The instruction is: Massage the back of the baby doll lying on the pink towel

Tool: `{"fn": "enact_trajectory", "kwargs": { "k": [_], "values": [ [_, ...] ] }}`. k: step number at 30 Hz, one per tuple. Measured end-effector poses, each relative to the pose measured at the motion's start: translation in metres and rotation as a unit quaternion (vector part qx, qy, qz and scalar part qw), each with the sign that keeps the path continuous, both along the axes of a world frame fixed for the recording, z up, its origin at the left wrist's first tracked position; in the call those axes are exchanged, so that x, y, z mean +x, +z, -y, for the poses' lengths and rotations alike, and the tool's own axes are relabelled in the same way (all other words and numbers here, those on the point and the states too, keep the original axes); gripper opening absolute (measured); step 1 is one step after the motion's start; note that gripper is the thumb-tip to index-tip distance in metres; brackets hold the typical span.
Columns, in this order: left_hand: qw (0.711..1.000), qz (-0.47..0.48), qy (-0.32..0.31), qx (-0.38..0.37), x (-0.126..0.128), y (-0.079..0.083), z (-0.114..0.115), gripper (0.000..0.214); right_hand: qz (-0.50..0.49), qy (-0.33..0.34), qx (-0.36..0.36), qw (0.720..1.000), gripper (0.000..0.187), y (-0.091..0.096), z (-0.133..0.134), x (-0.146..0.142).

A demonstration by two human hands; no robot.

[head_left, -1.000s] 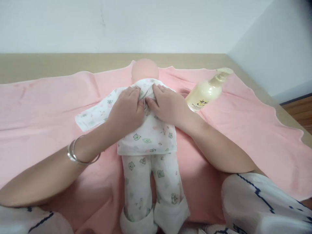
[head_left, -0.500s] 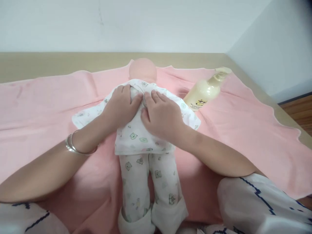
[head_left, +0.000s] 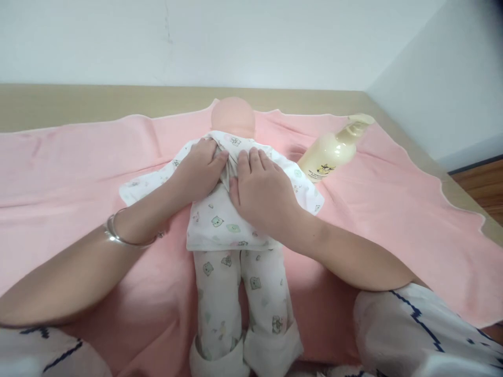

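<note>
A doll (head_left: pixel 233 116) with a smooth, bald pink head lies stretched out, its head away from me. It wears a white baby shirt (head_left: pixel 220 222) printed with small green animals, and matching trousers (head_left: pixel 220 293) with turned-up cuffs. My left hand (head_left: pixel 199 170) is on the upper left of the shirt, its fingers curled into the cloth and its thumb pressed alongside. My right hand (head_left: pixel 265 193) lies flat over the shirt's upper right, fingers stretched out. Between the two hands the cloth bunches into folds. Whatever lies under my palms is hidden.
A pink blanket (head_left: pixel 78 173) spreads beneath the doll over a light wooden surface (head_left: pixel 78 102). To the right of the shirt a cream pump bottle (head_left: pixel 330 152) lies tilted on the blanket. A white wall (head_left: pixel 255 42) stands behind.
My left fingers have curled more into the shirt, and the folds between my hands have deepened. My right hand stays nearly in place. The view has shifted slightly.
</note>
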State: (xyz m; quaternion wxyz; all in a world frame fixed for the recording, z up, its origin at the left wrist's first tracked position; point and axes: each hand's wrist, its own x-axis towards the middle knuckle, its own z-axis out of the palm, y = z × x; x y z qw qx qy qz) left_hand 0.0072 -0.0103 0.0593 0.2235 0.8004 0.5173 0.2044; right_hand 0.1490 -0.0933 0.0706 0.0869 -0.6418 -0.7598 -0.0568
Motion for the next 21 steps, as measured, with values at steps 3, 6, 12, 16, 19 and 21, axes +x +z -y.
{"fn": "enact_trajectory", "kwargs": {
  "k": [3, 6, 12, 16, 19, 21],
  "values": [
    [0.999, 0.003, 0.008, 0.041, 0.0, -0.014, -0.004, 0.037, -0.002, 0.018, -0.031, 0.999, 0.051, 0.012, -0.004, 0.005],
    [0.998, 0.011, 0.019, 0.059, 0.001, -0.02, 0.001, 0.041, -0.059, -0.012, -0.097, 0.993, 0.042, 0.019, -0.028, 0.021],
    [0.998, 0.029, 0.022, 0.048, 0.002, -0.018, 0.006, 0.061, -0.141, -0.038, -0.022, 0.989, 0.042, -0.007, -0.054, 0.035],
    [0.998, 0.029, 0.026, 0.048, 0.002, -0.018, 0.006, 0.061, -0.14, -0.04, -0.015, 0.989, 0.045, -0.016, -0.052, 0.033],
    [0.998, 0.033, 0.026, 0.052, 0.002, -0.02, 0.007, 0.06, -0.14, -0.04, -0.019, 0.989, 0.047, -0.013, -0.052, 0.033],
    [0.997, 0.035, 0.027, 0.056, 0.001, -0.02, 0.006, 0.058, -0.141, -0.038, -0.021, 0.989, 0.048, -0.012, -0.052, 0.033]
  ]
}}
